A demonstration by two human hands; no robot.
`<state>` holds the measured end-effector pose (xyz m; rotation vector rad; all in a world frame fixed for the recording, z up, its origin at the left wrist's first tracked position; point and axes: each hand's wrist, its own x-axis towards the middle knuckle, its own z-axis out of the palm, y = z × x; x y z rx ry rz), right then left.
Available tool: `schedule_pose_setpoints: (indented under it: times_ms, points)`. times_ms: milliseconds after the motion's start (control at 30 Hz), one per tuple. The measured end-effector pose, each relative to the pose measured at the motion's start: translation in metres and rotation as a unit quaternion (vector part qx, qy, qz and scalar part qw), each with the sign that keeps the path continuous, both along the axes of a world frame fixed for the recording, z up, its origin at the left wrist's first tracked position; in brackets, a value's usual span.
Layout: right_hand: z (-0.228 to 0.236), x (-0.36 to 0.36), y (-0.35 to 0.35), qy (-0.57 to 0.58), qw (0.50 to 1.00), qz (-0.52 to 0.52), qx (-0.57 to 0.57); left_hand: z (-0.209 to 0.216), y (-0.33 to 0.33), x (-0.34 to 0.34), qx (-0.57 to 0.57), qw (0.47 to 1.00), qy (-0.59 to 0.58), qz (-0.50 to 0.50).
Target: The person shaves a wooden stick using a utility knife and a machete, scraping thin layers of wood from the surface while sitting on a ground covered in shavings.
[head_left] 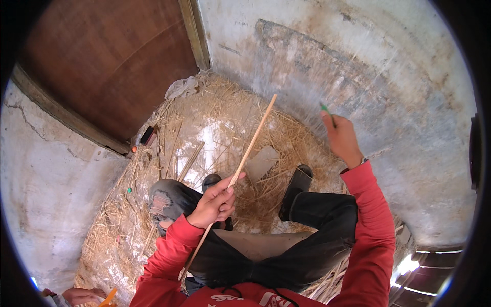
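Red sweatshirt fabric fills the lower edge, its white print cut off, above spread dark trousers. The left hand pinches a long, thin wooden strip that slants up over the floor, in front of the wearer; the fist hides part of it, and its lower end is hard to make out beside the sleeve. Out to the right, well apart from the strip, the right hand is closed around a slim green object, mostly covered by the fingers and too blurred to identify. Loose straw litters the floor around both shoes, with more strips and a flat pale piece among it; the left shoe is largely blocked by the left hand and knee. A stained wall and brown door close in the space. At lower left, another person's hand and an orange object are cut off.
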<state>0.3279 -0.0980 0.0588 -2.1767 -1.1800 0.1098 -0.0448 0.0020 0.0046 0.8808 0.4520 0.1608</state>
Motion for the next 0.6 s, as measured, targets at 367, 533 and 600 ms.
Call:
schedule_pose_setpoints:
  times_ms: [367,533,600]
  points:
    - [-0.018,-0.139,0.006,0.014,0.940,0.304,-0.152,0.008,-0.007,0.023,-0.080,0.995,0.052,0.040]
    - [-0.038,-0.093,0.019,0.023,0.979,0.183,-0.087,0.007,-0.002,0.013,-0.071,0.995,0.068,-0.017]
    - [-0.027,-0.009,0.024,0.066,0.995,0.037,-0.066,0.007,-0.012,-0.003,-0.001,0.996,0.011,-0.091]
